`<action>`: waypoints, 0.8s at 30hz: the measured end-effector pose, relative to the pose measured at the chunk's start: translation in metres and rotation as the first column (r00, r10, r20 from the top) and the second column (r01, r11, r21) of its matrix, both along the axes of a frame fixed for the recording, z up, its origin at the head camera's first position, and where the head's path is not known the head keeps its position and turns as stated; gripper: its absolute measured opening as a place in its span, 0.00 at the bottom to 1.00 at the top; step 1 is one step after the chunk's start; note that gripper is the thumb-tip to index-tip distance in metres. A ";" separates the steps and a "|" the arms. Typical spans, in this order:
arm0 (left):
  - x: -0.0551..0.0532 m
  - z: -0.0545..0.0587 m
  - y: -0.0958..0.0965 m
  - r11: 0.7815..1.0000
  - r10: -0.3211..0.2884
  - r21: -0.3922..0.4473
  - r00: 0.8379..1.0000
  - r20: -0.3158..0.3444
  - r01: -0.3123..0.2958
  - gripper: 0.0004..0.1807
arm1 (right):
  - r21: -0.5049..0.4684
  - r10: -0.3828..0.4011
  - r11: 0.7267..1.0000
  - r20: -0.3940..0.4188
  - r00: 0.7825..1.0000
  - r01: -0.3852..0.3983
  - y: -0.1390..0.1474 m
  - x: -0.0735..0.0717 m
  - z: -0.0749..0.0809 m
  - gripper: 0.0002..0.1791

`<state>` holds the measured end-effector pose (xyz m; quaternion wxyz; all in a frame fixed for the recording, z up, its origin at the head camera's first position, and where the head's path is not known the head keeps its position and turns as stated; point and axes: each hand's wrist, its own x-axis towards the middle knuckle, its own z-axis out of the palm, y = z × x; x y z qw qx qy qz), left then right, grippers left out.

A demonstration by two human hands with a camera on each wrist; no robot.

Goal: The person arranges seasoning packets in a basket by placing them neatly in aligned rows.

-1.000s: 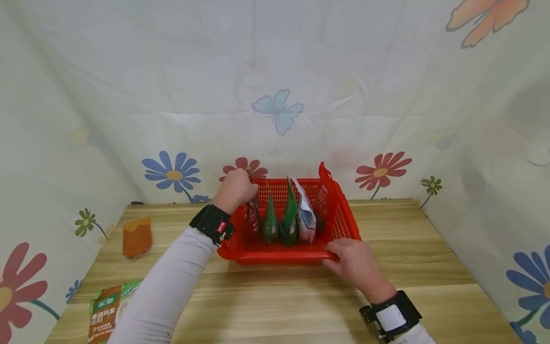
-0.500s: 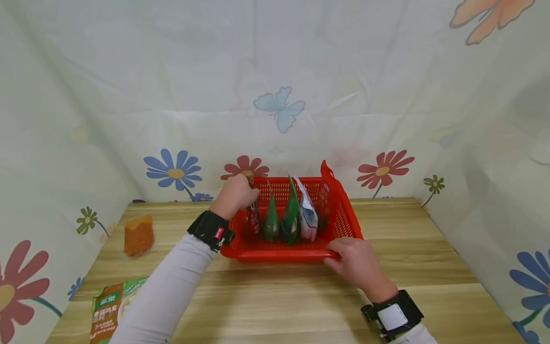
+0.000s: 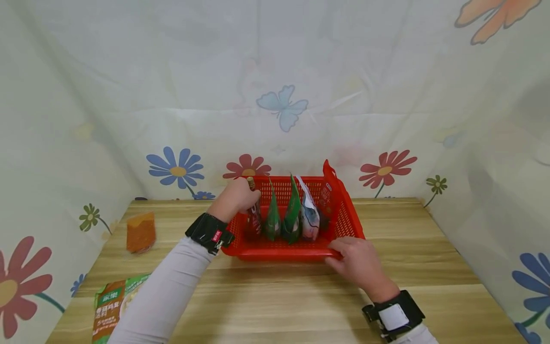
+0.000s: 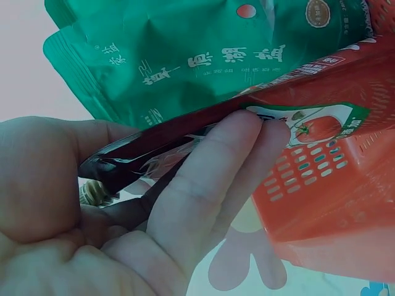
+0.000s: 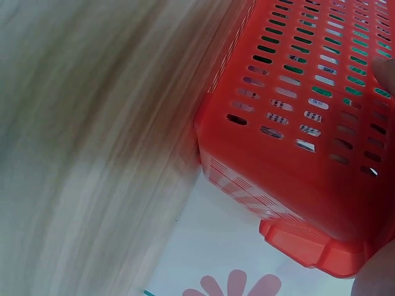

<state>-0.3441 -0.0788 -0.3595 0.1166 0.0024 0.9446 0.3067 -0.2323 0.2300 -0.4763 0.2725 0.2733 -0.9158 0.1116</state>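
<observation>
At the left end of the red plastic basket (image 3: 275,254), my left hand (image 3: 237,196) holds the upper part of a red ketchup pouch (image 3: 254,222). A gold cap (image 4: 94,192) shows beside the palm, and a tomato picture is on the front. The pouch stands inside the basket. Beside it, two green pouches (image 3: 272,220) and a white-and-blue pouch (image 3: 310,220) stand in a row. A red packet (image 3: 327,198) leans at the basket's right end. My right hand (image 3: 356,263) grips the basket's front rim near the right corner, thumb outside.
On the wooden table (image 3: 275,306), an orange-brown packet (image 3: 141,232) lies to the left. A brown-and-green food packet (image 3: 109,308) is at front left, partly hidden by my left sleeve. A flower-printed cloth (image 3: 193,95) rises behind and at the sides.
My left hand has shifted slightly down and left at the top of the ketchup pouch, and more of its cap shows. The right hand stays on the rim. The head view has shifted slightly.
</observation>
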 end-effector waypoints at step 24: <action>0.023 -0.010 -0.045 0.996 -0.029 0.076 0.984 -0.178 0.044 0.31 | -0.008 -0.033 0.999 0.012 0.999 0.033 0.000 0.000 -0.003 0.16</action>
